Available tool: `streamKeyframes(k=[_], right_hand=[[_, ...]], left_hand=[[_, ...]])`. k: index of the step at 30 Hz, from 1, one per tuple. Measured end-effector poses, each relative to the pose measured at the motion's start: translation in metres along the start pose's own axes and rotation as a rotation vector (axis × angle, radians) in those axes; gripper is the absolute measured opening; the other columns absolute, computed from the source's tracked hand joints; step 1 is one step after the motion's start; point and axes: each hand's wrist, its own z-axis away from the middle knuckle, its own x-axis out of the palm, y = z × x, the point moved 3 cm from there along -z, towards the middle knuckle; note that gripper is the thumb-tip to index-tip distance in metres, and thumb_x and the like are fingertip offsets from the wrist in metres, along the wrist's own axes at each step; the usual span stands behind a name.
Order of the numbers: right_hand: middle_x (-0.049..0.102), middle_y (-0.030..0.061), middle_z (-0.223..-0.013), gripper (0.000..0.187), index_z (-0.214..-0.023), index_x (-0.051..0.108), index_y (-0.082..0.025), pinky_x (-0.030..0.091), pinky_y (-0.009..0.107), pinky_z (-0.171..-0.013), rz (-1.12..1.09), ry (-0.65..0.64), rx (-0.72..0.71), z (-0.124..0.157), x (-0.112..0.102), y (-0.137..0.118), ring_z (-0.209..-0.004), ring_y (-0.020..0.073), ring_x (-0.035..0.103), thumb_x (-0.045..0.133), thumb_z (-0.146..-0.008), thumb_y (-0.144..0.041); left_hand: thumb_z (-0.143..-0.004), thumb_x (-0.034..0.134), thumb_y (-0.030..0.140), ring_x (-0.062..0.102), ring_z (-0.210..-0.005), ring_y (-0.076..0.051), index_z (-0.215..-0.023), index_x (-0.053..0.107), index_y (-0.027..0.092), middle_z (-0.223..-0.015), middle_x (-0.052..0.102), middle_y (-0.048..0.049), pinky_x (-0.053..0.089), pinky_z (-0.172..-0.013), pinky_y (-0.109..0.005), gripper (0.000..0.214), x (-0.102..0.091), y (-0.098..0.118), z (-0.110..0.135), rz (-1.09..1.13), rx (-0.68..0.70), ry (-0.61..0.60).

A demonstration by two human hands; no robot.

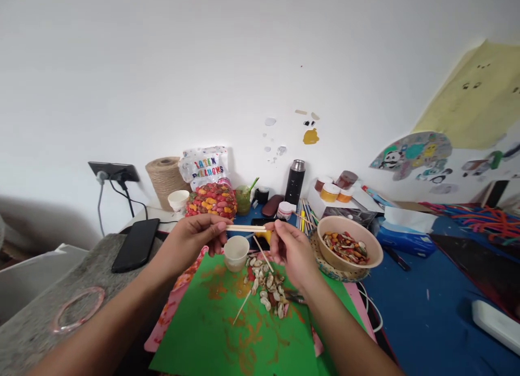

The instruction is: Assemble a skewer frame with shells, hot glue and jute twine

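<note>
A black phone is seen far left of the green sheet. A thin wooden stick is held level above the sheet's far edge, pinched at one end by the closed left hand and at the other by the closed right hand. A small white cup sits under the stick, shells beside it. A beige bowl is set right of the sheet.

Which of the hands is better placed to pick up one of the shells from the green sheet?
Probably right: the right hand hangs just above the shells; the left hand is farther.
</note>
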Motion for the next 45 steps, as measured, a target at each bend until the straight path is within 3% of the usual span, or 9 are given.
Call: streamKeyframes(k=[9,25,45], right_hand=[[0.054,-0.0065,-0.052,0.049,-0.089,0.076,-0.013,0.024,0.020,-0.038,-0.080,-0.111,0.047,-0.002,0.005,0.018,-0.035,0.0053,0.040,0.079,-0.085,-0.062],[0.053,-0.0069,-0.052,0.048,-0.086,0.073,-0.015,0.021,0.021,-0.038,-0.167,-0.163,0.089,0.006,-0.002,0.020,-0.036,0.0058,0.038,0.082,-0.083,-0.062],[0.057,-0.0050,-0.054,0.049,-0.086,0.075,-0.014,0.021,0.020,-0.038,-0.191,-0.204,0.144,0.010,-0.002,0.019,-0.037,0.0060,0.043,0.080,-0.085,-0.063]], left_hand=[[-0.076,0.089,0.055,0.061,-0.051,-0.014,-0.083,0.079,0.015,-0.064,0.072,-0.0033,0.051,-0.050,-0.025,0.042,0.005,-0.006,-0.001,0.021,-0.013,0.004],[-0.077,0.089,0.056,0.062,-0.050,-0.014,-0.091,0.081,0.015,-0.064,0.071,-0.0017,0.052,-0.049,-0.025,0.044,0.025,-0.015,0.004,0.053,-0.051,-0.064],[-0.077,0.090,0.056,0.062,-0.050,-0.013,-0.091,0.082,0.015,-0.065,0.072,-0.0016,0.051,-0.049,-0.024,0.044,0.020,-0.015,0.003,0.043,-0.009,-0.024]])
